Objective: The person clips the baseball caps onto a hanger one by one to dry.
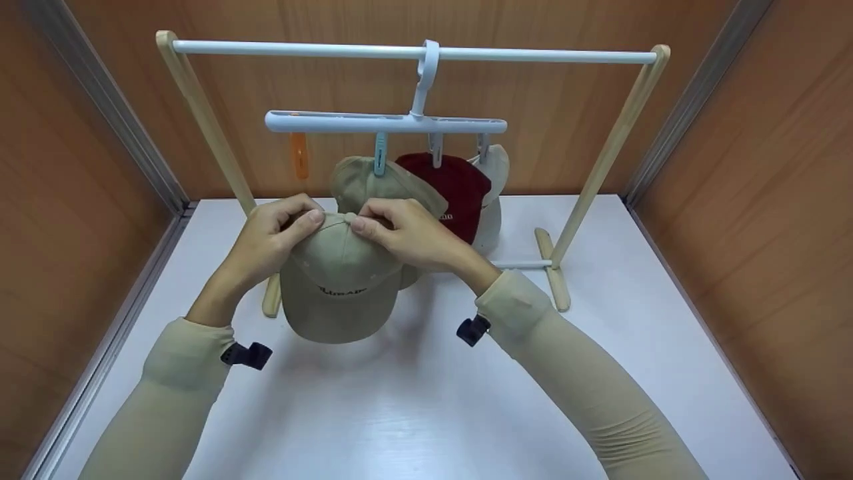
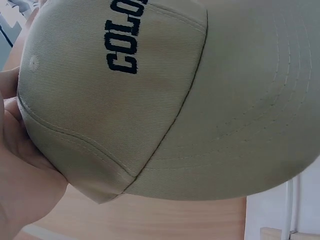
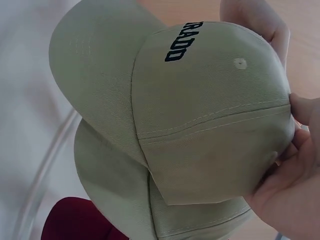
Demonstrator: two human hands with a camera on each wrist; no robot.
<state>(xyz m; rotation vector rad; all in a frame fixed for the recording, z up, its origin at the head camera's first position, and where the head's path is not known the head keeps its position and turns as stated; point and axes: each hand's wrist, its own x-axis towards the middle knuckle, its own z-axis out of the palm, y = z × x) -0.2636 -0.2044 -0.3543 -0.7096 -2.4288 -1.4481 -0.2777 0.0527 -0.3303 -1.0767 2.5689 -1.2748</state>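
A khaki baseball cap [image 1: 343, 260] hangs brim-down between both hands, its dark lettering facing me. My left hand [image 1: 266, 239] pinches the left side of its crown. Close to the button on top, my right hand [image 1: 418, 235] pinches the crown as well. The left wrist view shows the brim [image 2: 250, 100] pointing right, with part of the palm [image 2: 32, 185] at the crown's edge. In the right wrist view, the fingers [image 3: 295, 145] are partly hidden behind the cap. Just behind it, a second khaki cap [image 1: 356, 177] hangs from a blue clip [image 1: 380, 155].
A white hanger [image 1: 386, 124] hooks over the white rod [image 1: 546, 57] of a wooden-legged rack [image 1: 606, 160]. An orange clip [image 1: 299, 157] hangs at its left with nothing in it. Grey clips hold a dark red cap [image 1: 466, 190] and a white cap [image 1: 492, 217]. Wooden panels [image 1: 753, 220] enclose the white table [image 1: 400, 413].
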